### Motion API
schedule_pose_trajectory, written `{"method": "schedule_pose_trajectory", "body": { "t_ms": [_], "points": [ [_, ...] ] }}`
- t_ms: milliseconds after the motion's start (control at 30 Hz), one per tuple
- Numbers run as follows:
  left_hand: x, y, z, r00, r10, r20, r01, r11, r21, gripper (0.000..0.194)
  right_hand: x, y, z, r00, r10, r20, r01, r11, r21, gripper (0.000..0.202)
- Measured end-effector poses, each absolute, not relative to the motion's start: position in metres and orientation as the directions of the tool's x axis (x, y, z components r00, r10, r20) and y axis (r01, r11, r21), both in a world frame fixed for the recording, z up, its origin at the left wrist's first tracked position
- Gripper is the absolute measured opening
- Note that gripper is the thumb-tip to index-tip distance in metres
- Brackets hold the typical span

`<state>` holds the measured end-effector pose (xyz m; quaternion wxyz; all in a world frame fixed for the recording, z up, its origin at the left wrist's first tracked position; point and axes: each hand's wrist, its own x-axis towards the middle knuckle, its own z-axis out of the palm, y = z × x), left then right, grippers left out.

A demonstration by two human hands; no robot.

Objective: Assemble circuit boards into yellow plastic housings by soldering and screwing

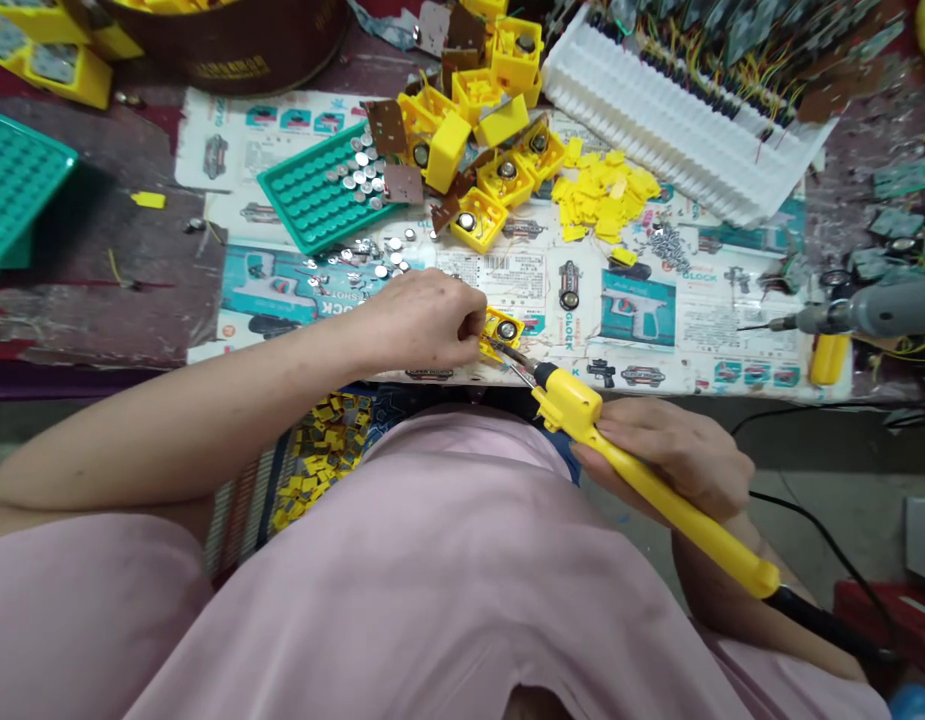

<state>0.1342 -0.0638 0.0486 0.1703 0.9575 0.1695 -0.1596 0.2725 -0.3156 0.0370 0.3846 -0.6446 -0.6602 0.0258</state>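
Note:
My right hand (676, 455) is wrapped round a yellow soldering iron (657, 490), whose metal tip points up and left. The tip reaches a small yellow plastic case (505, 330) with a round silver part inside, near the front edge of the table. At the left side of that case, my left hand (428, 320) is closed with its fingers curled down on it. The fingertips are partly hidden, so any small piece between them cannot be made out. Loose silver button cells (387, 262) lie just beyond my left hand.
Behind the hands are a green tray (297, 200) with button cells, piled yellow cases (481, 215), small yellow pieces (604, 190) and a white foam rack (679, 120) of wired parts. An electric screwdriver (882, 308) juts in from the right. A black cable (822, 530) hangs below.

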Motion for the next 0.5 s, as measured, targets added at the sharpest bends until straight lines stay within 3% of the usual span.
{"method": "schedule_pose_trajectory", "body": {
  "t_ms": [200, 367, 500],
  "points": [
    [0.136, -0.063, 0.050, 0.882, 0.262, -0.391, 0.392, -0.869, 0.303, 0.012, 0.272, -0.303, 0.046, 0.005, 0.867, 0.498, 0.824, 0.278, -0.494, 0.035],
    [0.136, -0.063, 0.047, 0.886, 0.265, -0.381, 0.393, -0.866, 0.311, 0.013, 0.273, -0.296, 0.066, -0.109, 0.928, 0.357, 0.874, 0.261, -0.410, 0.021],
    [0.137, -0.062, 0.047, 0.892, 0.244, -0.380, 0.376, -0.868, 0.326, 0.012, 0.277, -0.301, 0.066, -0.128, 0.904, 0.408, 0.892, 0.285, -0.350, 0.010]
  ]
}}
